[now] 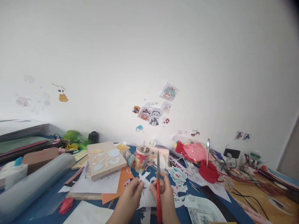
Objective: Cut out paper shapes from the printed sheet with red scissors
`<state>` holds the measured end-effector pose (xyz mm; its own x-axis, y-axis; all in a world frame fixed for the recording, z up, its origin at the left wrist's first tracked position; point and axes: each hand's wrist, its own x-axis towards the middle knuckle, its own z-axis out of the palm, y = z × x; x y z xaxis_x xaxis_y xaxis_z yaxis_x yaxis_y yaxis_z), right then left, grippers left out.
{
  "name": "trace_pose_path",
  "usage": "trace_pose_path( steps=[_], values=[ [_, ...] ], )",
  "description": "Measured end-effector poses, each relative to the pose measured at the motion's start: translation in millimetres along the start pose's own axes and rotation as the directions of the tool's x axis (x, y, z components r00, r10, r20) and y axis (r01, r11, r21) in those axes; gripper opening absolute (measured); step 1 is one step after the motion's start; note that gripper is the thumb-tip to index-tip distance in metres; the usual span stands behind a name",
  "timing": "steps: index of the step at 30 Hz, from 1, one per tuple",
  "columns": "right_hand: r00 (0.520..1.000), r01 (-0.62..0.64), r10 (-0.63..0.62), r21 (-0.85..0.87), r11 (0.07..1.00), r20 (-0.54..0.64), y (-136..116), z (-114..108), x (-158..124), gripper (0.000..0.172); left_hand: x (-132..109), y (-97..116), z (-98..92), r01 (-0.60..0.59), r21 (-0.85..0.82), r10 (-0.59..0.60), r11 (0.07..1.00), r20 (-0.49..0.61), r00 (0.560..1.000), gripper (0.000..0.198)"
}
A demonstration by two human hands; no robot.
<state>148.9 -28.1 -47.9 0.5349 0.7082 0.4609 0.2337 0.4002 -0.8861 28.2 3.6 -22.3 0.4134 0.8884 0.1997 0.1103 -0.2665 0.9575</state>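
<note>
A pair of red-handled scissors points upward in my right hand, blades away from me and looking closed. Beside it, at about the same height, my left hand has its thumb and fingers pinched together. Small whitish bits show at those fingertips, too small to make out. White paper scraps lie between and beneath both hands. Just beyond them stands a red and clear cup. An orange sheet lies to the left of my left hand.
Left stands a cardboard box bearing paper cutouts, near a large roll and a glue bottle. At right are a white tray, paper cutouts, a red mug with a spoon, and cables. Stickers dot the wall.
</note>
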Motion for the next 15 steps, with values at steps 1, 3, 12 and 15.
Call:
trace_pose_path(
  steps=[1,3,12,15],
  values=[
    [1.000,-0.029,0.029,0.012,1.000,0.003,-1.9,0.7,-0.7,0.044,0.3,-0.4,-0.8,-0.003,0.015,0.004,1.000,-0.012,1.000,0.038],
    [0.997,-0.076,0.075,0.028,0.997,0.011,-5.0,1.6,-1.2,0.046,1.2,-0.7,-3.1,-0.028,0.033,0.030,0.999,-0.048,0.998,0.038],
    [0.962,-0.052,0.057,-0.026,0.998,0.266,7.9,8.3,-11.6,0.035,5.4,14.3,-29.0,-0.123,0.006,0.119,0.992,-0.310,0.943,0.040],
    [0.937,-0.042,0.039,0.001,0.999,0.346,9.0,9.4,-17.6,0.035,5.1,21.0,-37.3,-0.143,-0.001,0.133,0.990,-0.367,0.921,0.038]
  ],
)
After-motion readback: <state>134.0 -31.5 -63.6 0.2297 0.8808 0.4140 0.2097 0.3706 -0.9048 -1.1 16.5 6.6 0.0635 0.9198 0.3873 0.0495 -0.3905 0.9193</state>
